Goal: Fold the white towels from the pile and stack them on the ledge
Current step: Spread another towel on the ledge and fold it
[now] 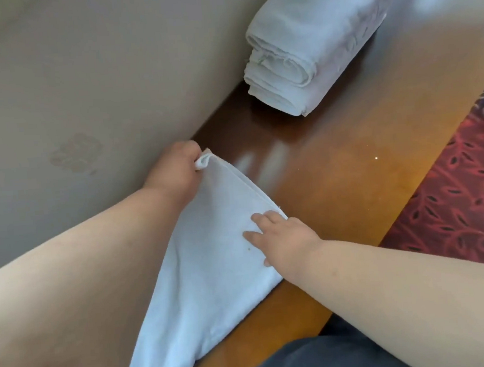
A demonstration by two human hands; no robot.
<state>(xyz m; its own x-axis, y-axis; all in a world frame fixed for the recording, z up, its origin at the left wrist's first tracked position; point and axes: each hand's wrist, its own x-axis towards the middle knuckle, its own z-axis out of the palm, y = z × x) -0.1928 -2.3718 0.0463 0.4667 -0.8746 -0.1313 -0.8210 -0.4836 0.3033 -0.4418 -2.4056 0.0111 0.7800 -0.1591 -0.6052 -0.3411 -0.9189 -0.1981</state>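
Dark trouser fabric at the bottom edge, nearest the camera. Just beyond it, white towel laid flat on the glossy wooden ledge, folded into a long strip; long axis running from bottom left up toward the far middle, far end tapering to a corner beside the wall. Far corner pinched between curled fingers of left hand, the cloth bunched into a small fold at the fingertips. Right hand resting flat on the towel near its right edge, fingers straight and slightly spread, pressing down. Both bare forearms reaching in from the lower corners, left one covering part of the strip.

Farther along the ledge, well apart from the strip, stack of folded white towels, its layered edges facing the camera. Beige wall on the left, bearing a faint round mark, unreadable. Red patterned carpet on the right. No legible labels or writing anywhere.
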